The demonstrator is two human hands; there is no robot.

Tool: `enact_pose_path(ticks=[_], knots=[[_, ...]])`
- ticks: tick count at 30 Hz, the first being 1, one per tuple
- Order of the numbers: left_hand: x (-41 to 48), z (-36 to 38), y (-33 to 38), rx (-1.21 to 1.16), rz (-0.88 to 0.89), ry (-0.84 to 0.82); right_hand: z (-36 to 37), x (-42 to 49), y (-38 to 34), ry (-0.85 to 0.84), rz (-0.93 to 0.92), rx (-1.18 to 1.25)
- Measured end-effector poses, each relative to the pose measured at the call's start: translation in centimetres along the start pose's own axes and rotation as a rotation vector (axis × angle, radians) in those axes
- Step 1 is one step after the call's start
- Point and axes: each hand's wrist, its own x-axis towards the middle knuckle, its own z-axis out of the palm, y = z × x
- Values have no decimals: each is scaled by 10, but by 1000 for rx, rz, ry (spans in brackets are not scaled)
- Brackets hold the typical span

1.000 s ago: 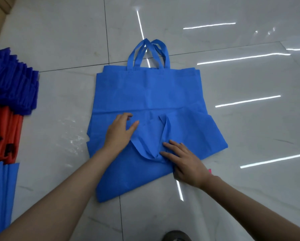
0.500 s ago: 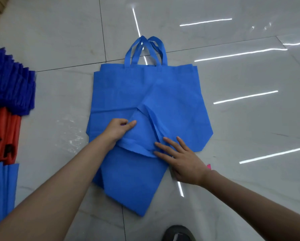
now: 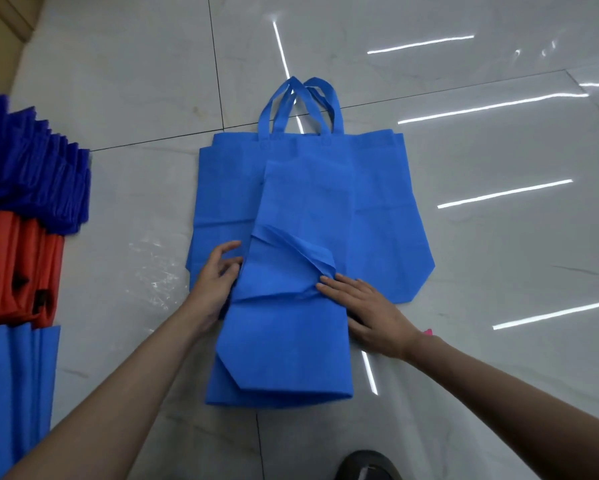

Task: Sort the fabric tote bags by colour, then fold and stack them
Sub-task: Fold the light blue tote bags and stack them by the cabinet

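Hands: left hand (image 3: 218,275) at edge of folded blue bag (image 3: 291,341), grip unclear; right hand (image 3: 371,313) flat, pressing it. Fold part done; flat bag (image 3: 388,209) beneath unfolded; sorted piles (image 3: 38,181) lie left.

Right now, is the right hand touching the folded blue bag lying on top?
Touching. The head view shows the right hand lying flat, with its fingertips pressed onto the creased fabric of the folded blue bag.

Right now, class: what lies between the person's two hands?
The head view shows the folded blue tote bag between the left hand and right hand, its bunched handle touching the right one.
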Motion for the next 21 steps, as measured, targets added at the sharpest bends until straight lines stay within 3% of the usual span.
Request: enact_pose_path(ticks=[3,5,10,14,18,21], knots=[[-11,-12,7,54,-8,-239,-4,4,-11,102,124,281],[-15,-13,9,86,-60,-281,-7,7,-20,173,212,411],[-8,3,14,-100,2,-185,-17,30,-37,393,575,600],[13,29,13,-242,-51,62,-31,62,-31,480,691,564],[27,42,8,-30,-65,310,-33,86,-24,532,865,578],[30,49,9,143,-49,390,-34,92,-23,599,984,610]])
